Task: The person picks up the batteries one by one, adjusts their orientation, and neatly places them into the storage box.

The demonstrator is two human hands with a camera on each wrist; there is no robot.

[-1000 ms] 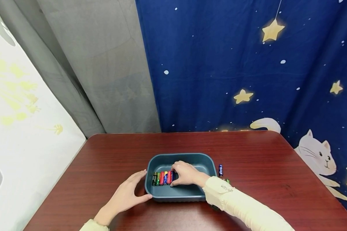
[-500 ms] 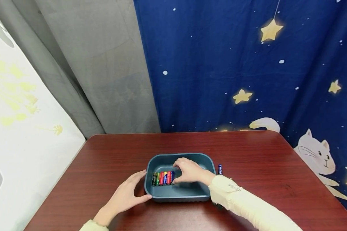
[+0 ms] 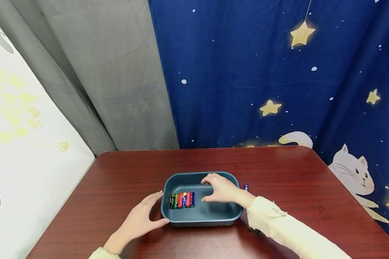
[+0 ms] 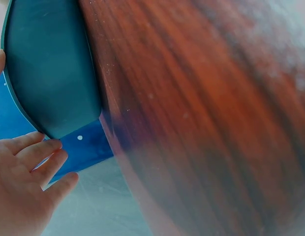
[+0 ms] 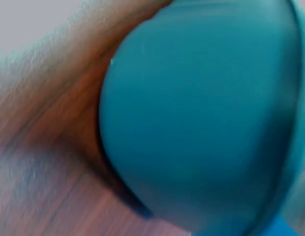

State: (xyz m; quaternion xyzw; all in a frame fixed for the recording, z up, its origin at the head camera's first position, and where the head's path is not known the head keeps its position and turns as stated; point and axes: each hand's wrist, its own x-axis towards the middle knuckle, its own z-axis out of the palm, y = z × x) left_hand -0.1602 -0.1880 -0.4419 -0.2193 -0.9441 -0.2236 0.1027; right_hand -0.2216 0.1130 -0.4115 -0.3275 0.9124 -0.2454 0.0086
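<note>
A dark teal plastic bin (image 3: 207, 215) stands on the table. Inside, toward its left, several batteries (image 3: 182, 200) with black, green, red and blue wrappers lie side by side in a row. My left hand (image 3: 142, 216) rests its fingertips and thumb against the bin's left end, fingers spread. In the left wrist view, the fingertips of that hand (image 4: 24, 182) touch the bin's rim. Over the right half of the bin is my right hand (image 3: 222, 189), fingers loosely bent and thumb apart, with nothing between them. The right wrist view shows only the bin's outer wall (image 5: 192, 123), blurred.
A loose blue battery (image 3: 245, 187) lies on the reddish-brown table (image 3: 126, 172) just right of the bin, partly hidden by the right arm. Below the right cuff sits a small dark object (image 3: 254, 230), unclear. Grey and blue curtains (image 3: 233, 72) hang behind the table.
My right hand has drawn away from the right end of the battery row, moving right and slightly up, leaving the dark blue battery there. The left hand stays at the bin.
</note>
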